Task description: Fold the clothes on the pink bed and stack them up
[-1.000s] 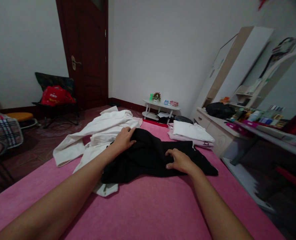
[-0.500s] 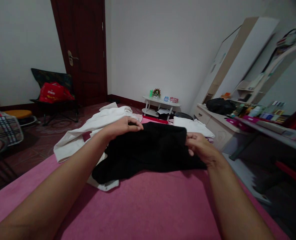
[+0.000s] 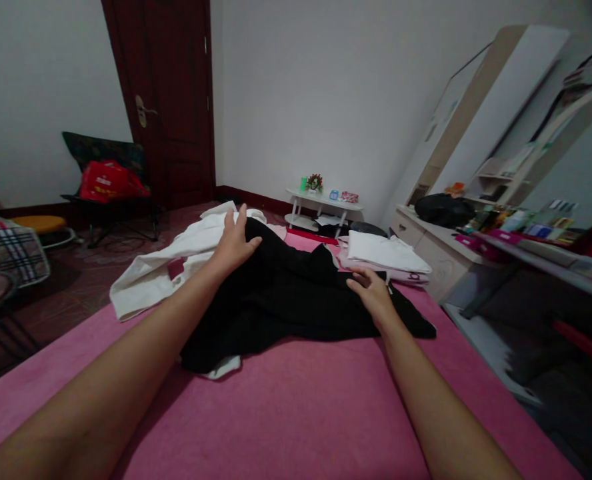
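A black garment [image 3: 291, 300] lies spread across the pink bed cover [image 3: 296, 407], its exact kind hard to make out. My left hand [image 3: 237, 241] is at its far left edge with fingers spread apart. On the right part of the cloth, my right hand [image 3: 372, 293] rests with its fingers stretched out and apart, near a small pale tag. White clothing [image 3: 146, 280] lies in a loose heap to the left, partly beneath the black cloth. A bit of white fabric also pokes out under the near left corner.
Folded white and pink clothes [image 3: 389, 252] are stacked at the far right of the bed. A dresser [image 3: 426, 240] with bottles and a black bag [image 3: 443, 211] stands on the right. Farther back are a low white table [image 3: 321, 200] and a chair holding a red bag [image 3: 109, 181].
The black garment now lies flatter and reaches farther right. My left hand has moved away from me and spread its fingers; my right hand has let go of the edge and shifted left.
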